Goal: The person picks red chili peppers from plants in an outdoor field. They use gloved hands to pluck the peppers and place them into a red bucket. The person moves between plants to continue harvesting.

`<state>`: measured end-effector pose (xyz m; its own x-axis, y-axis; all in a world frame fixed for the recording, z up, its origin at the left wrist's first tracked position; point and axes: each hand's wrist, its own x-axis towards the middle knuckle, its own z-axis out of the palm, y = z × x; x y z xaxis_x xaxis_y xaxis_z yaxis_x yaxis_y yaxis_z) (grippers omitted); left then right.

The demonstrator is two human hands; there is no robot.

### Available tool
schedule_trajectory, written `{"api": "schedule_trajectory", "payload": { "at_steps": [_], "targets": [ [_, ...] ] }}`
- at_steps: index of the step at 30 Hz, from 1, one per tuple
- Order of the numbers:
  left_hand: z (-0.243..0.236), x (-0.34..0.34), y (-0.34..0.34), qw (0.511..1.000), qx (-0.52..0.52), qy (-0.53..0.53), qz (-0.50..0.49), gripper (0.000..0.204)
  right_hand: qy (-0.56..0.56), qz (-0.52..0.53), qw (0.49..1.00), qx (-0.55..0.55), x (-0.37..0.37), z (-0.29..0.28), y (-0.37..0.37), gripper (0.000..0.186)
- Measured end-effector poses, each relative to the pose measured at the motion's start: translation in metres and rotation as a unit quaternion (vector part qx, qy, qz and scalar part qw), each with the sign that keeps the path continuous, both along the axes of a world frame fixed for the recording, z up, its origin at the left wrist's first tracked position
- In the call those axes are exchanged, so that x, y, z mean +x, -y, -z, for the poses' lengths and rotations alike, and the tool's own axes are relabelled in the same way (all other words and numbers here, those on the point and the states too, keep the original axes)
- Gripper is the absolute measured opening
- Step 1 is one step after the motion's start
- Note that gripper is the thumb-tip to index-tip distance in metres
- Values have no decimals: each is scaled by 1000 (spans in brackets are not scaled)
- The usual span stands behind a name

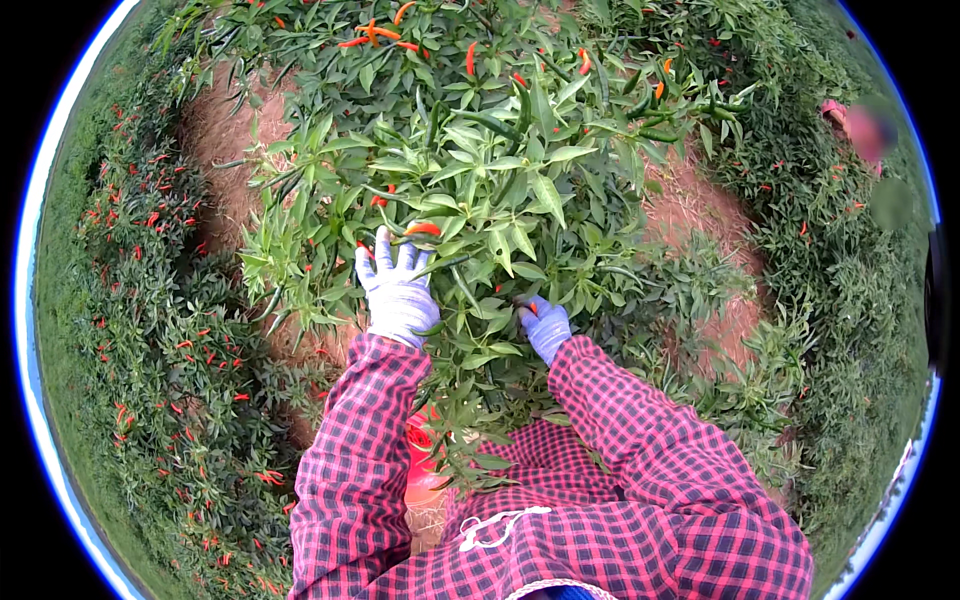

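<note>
A bushy chili plant with green leaves and red, orange and green peppers fills the middle. My left hand, in a white and lilac glove, lies against its leaves with the fingers spread and nothing gripped. Just beyond those fingertips is a red-orange chili pepper. Lower on the plant, to the right, the gloved right hand has its fingers curled in among the leaves. A small red chili pepper shows between its thumb and fingers; leaves hide part of the fingertips.
Between my forearms, partly covered by leaves, is a red container with red peppers inside. Strips of bare reddish soil run on both sides of the plant. More rows of chili plants stand beyond them. Another person is at the far right.
</note>
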<state>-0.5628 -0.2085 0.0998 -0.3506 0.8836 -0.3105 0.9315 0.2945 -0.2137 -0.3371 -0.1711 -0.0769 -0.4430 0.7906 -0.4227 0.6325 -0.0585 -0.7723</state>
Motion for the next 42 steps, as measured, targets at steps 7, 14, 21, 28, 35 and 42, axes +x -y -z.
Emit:
{"api": "schedule_trajectory", "payload": {
  "at_steps": [7,14,21,28,35,42],
  "targets": [
    [12,-10,14,999,15,38,-13,59,215,-125,961,121,-67,76,-30,26],
    [16,3,78,968,174,173,-49,50,-68,36,985,-151,-29,70,-33,23],
    [15,19,95,856,318,382,-140,40,-163,101,930,-312,20,-86,-34,18],
    [-56,25,102,679,400,570,-234,24,-191,35,883,-428,-4,-239,19,19],
    [-103,9,151,634,251,697,-224,21,-185,-81,916,-347,-85,-310,60,19],
    [-92,0,189,558,348,682,-319,14,-184,-78,958,-207,-127,-305,109,16]
  ]
}}
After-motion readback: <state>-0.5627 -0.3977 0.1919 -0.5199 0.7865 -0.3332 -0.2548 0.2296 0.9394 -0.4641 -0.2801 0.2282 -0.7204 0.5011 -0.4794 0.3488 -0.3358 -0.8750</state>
